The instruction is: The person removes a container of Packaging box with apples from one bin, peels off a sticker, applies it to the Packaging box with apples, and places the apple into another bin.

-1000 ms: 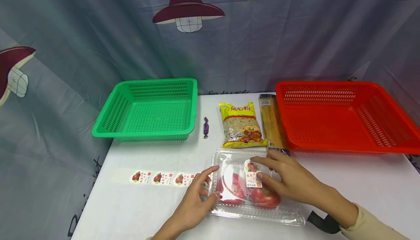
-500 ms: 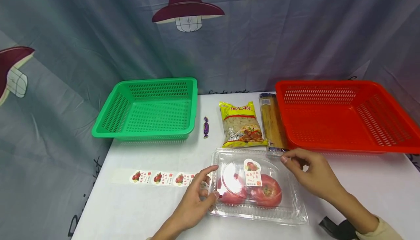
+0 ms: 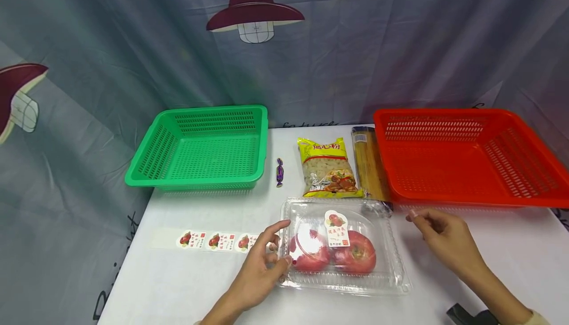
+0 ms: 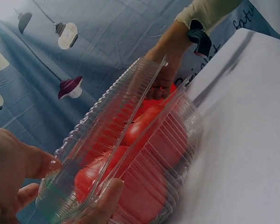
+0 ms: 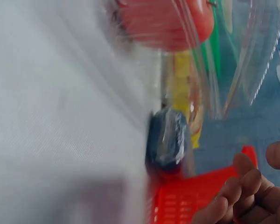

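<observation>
A clear plastic clamshell box (image 3: 386,265) with two red apples (image 3: 355,252) inside lies at the front middle of the table. On its lid sits a white fruit sticker (image 3: 337,228). My left hand (image 3: 255,275) grips the left end of the box, with thumb and fingers at its rim. In the left wrist view, the rims of lid and base stand apart along the side, the apples showing between. My right hand (image 3: 444,238) is off to the right of the box, fingers loosely curled and holding nothing. The right wrist view shows its thumb (image 5: 277,154) apart from the curled fingers.
Left of the box lies a strip of fruit stickers (image 3: 213,241). Behind it are a yellow food bag (image 3: 329,169), a pack of long noodles (image 3: 371,167) and a purple wrapped candy (image 3: 279,172). A green basket (image 3: 200,184) stands back left, a red basket (image 3: 471,199) back right.
My right hand has left the sticker on the lid, passed the box's back right corner and moved right, away from it. The box has shifted slightly left and back with my left hand.
</observation>
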Demonstrator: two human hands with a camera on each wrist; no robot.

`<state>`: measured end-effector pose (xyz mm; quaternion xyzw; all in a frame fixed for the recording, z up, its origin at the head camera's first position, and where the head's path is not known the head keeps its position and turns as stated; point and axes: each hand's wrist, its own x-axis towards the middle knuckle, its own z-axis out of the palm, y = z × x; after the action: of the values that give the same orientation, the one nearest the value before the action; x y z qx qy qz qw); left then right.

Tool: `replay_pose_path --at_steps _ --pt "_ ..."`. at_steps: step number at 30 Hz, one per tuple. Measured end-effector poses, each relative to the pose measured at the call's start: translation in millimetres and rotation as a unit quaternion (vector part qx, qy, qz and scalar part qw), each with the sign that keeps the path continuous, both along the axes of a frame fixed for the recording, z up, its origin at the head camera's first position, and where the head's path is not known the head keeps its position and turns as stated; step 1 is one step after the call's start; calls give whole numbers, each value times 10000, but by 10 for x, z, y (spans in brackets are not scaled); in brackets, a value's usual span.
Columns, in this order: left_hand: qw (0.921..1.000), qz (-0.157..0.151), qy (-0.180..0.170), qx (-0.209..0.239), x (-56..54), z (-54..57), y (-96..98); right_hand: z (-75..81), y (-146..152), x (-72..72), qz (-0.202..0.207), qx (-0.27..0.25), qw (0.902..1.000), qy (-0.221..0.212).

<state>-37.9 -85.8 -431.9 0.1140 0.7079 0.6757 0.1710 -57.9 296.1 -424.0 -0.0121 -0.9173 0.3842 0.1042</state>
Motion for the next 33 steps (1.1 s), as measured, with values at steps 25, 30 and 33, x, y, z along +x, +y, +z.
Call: replay_pose_path --at_steps 25,30,33 --pt "9984 217 -268 453 -114 118 -143 -113 403 -3 -529 -1431 9872 -463" --pt "9956 207 -259 872 -184 177 -198 -116 419 -24 -522 -1687 9831 -488" --pt "9949 267 -171 956 -231 221 -230 -122 420 -37 -501 -1737 9824 -471"
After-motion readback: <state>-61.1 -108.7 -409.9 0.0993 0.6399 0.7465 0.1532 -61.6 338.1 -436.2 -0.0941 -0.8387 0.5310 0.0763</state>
